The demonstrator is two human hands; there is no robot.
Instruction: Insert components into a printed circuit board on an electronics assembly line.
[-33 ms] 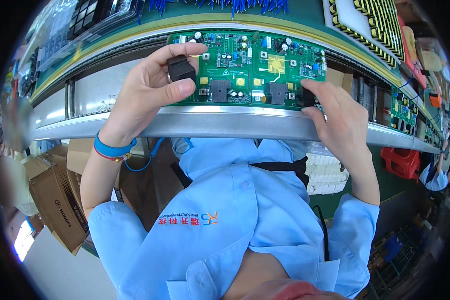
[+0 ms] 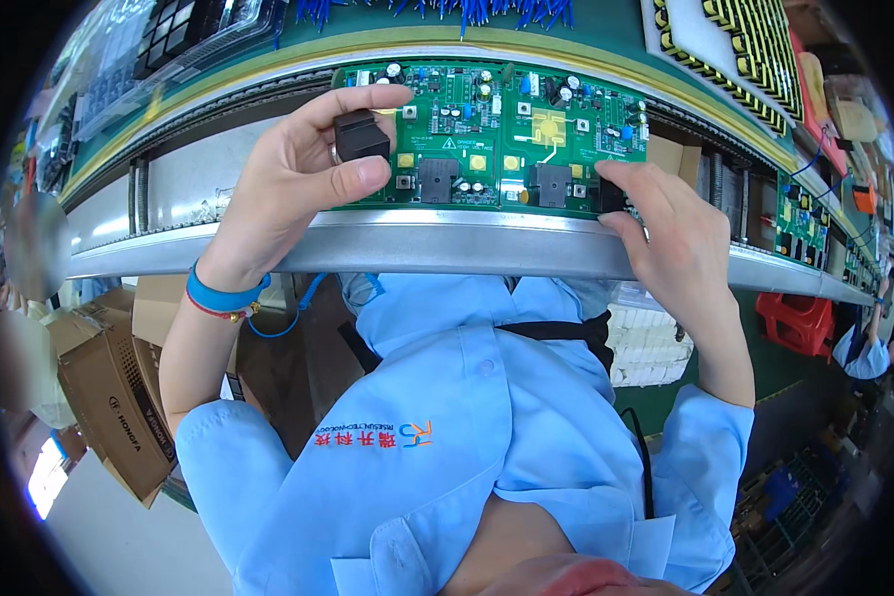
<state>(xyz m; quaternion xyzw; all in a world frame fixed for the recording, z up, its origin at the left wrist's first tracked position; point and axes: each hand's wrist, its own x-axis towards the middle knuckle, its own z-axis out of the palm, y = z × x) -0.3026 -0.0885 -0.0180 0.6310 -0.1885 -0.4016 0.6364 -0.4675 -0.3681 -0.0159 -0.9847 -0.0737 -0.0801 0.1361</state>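
Observation:
A green circuit board point(image 2: 482, 141) lies on the conveyor rails in front of me, with capacitors, yellow pads and black relays point(image 2: 438, 182) along its near side. Over its left end, my left hand point(image 2: 303, 164) is curled around one or more black block-shaped relays point(image 2: 360, 136), thumb below and forefinger stretched above; how many it holds is partly hidden. At the board's right end, my right hand point(image 2: 666, 221) pinches a black relay point(image 2: 612, 196) between thumb and fingertips, down at the board's surface. The fingers cover part of that relay.
A metal rail point(image 2: 417, 243) runs along the near edge. Blue wires point(image 2: 437, 10) lie at the back, beside a white foam tray point(image 2: 705, 45) of yellow-and-black parts and a clear plastic tray point(image 2: 209, 40). More boards point(image 2: 803, 223) sit farther right. Cardboard boxes point(image 2: 109, 397) stand lower left.

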